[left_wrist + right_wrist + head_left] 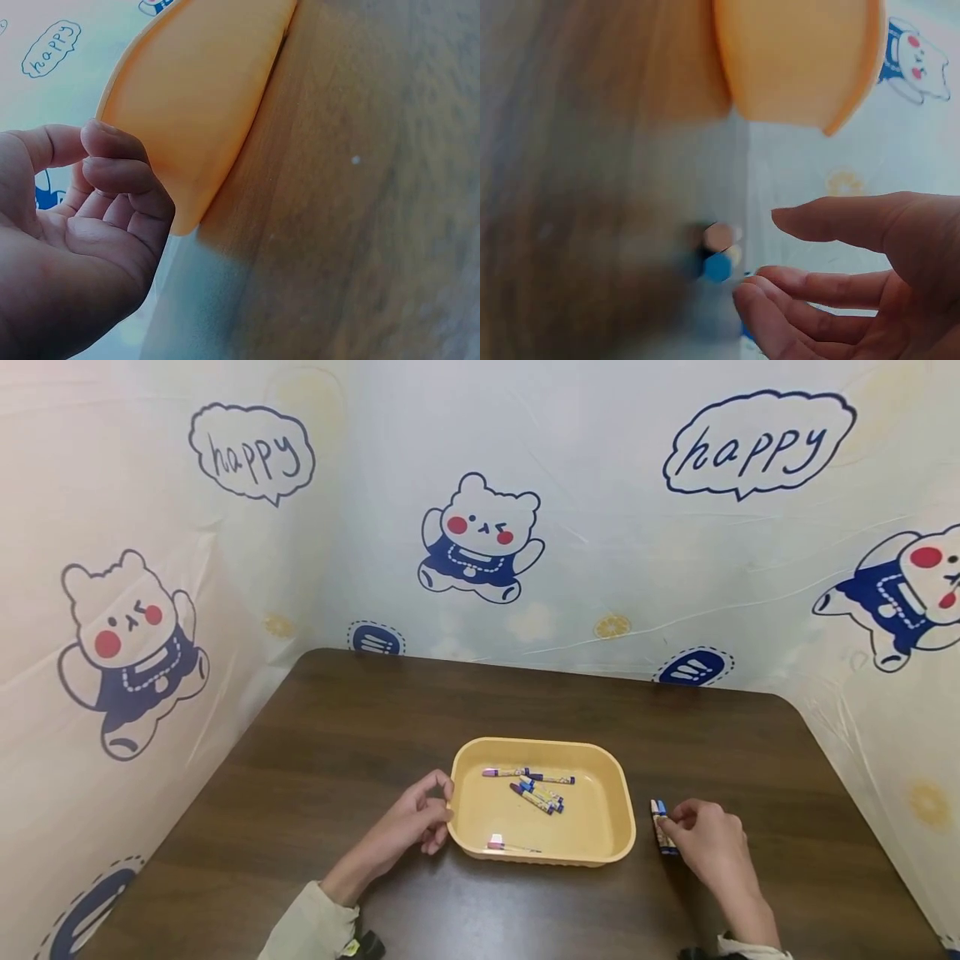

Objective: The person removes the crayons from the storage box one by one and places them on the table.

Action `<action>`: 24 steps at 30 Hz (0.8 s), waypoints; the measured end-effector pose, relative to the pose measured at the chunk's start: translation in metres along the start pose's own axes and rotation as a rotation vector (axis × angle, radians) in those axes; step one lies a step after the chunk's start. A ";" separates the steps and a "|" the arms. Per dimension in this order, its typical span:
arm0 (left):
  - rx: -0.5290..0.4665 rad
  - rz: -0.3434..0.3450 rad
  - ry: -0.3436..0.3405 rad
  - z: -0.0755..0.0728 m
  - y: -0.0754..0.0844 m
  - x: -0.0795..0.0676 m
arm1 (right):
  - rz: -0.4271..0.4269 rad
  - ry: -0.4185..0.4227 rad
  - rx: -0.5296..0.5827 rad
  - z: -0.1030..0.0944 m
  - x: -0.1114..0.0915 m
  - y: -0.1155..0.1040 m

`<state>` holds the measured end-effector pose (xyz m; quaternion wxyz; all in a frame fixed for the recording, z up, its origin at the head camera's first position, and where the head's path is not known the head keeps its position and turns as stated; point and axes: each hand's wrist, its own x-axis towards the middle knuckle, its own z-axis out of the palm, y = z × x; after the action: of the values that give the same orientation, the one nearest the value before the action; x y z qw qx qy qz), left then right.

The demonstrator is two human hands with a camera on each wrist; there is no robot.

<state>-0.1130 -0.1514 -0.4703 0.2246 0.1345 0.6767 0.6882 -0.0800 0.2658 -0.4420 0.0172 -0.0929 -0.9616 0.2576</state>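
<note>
A pale sleeve (309, 925) lies nearest, at 7 o'clock in the head view. The left grip (416, 817) pinches the yellow tray (596, 814) by its rim at 9 o'clock, presumably to steady it. The right grip (711, 842), at 3 o'clock of the tray, has thumb and fingers parted, nothing between them. Near its fingertips, two crayons (666, 843) lie side by side on the brown surface (420, 702), a placement keeping both within one finger span. Further crayons (534, 799) lie inside the tray, mostly centre to 12 o'clock. Beyond hangs a bear-print backdrop (600, 543).
</note>
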 end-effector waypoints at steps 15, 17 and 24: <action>0.013 0.005 0.004 0.000 -0.001 0.000 | -0.217 0.124 0.133 -0.011 -0.014 -0.059; 0.012 0.005 0.005 0.000 0.000 0.000 | -0.249 0.100 0.172 -0.010 -0.015 -0.068; 0.018 -0.005 0.005 0.001 0.000 -0.001 | -0.287 -0.031 0.269 0.002 -0.012 -0.091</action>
<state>-0.1121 -0.1512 -0.4701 0.2237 0.1331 0.6835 0.6819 -0.0837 0.1855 -0.3980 0.0511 0.0522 -0.9221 0.3801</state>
